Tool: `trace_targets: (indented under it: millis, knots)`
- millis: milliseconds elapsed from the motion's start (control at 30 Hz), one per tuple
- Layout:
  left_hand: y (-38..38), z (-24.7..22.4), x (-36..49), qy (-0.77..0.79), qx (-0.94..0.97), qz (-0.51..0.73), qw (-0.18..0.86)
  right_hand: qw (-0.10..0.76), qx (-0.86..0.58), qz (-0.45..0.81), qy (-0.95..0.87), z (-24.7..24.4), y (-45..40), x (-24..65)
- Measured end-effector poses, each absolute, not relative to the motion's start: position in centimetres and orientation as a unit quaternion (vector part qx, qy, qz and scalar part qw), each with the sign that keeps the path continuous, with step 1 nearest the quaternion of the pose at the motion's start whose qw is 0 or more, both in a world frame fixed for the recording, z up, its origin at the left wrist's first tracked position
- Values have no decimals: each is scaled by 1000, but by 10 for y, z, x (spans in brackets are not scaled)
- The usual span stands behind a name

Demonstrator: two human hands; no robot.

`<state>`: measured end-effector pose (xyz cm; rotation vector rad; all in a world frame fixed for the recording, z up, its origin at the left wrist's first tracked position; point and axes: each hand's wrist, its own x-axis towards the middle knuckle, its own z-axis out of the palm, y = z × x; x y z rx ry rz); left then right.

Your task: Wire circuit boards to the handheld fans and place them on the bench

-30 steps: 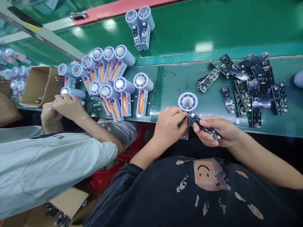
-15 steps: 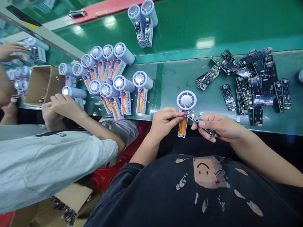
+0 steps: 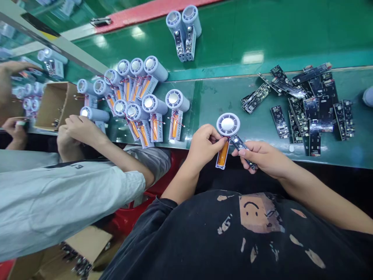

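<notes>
A lavender handheld fan (image 3: 228, 124) with a round grille lies at the table's front edge, its handle open and an orange battery cell (image 3: 222, 154) showing inside. My left hand (image 3: 205, 146) is closed in a pinch at the fan's neck, where thin red wires (image 3: 223, 138) run by the fingertips; the wire ends are hidden. Between thumb and fingers of my right hand (image 3: 259, 155) is a narrow black circuit board (image 3: 239, 144). The board slants down to the right, its upper end close to my left fingertips and just beneath the fan head.
Loose circuit boards (image 3: 317, 97) are heaped on the right of the green table (image 3: 210, 91). Several open-handled fans (image 3: 151, 103) stand at left; two with boards fitted (image 3: 184, 35) stand at the back. A co-worker's hands (image 3: 78, 132) work beside a cardboard box (image 3: 56, 105).
The board in my right hand has shifted slightly left and turned more of its dark face up, nearer the fan's neck. My left hand keeps its pinch and the fan has tilted a little.
</notes>
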<state>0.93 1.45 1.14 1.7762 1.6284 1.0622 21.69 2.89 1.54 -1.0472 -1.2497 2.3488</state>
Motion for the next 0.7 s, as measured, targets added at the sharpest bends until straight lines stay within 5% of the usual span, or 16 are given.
trace_targets:
  millis: [133, 433, 700]
  knots:
    - [11, 11, 8, 585, 679, 388, 215, 146, -375, 802, -441, 15, 25, 213]
    - [-14, 25, 6, 516, 833, 183, -83, 150, -374, 811, -424, 14, 26, 216]
    - [-9, 26, 17, 533, 832, 129, -81, 158, -361, 813, -428, 17, 25, 216]
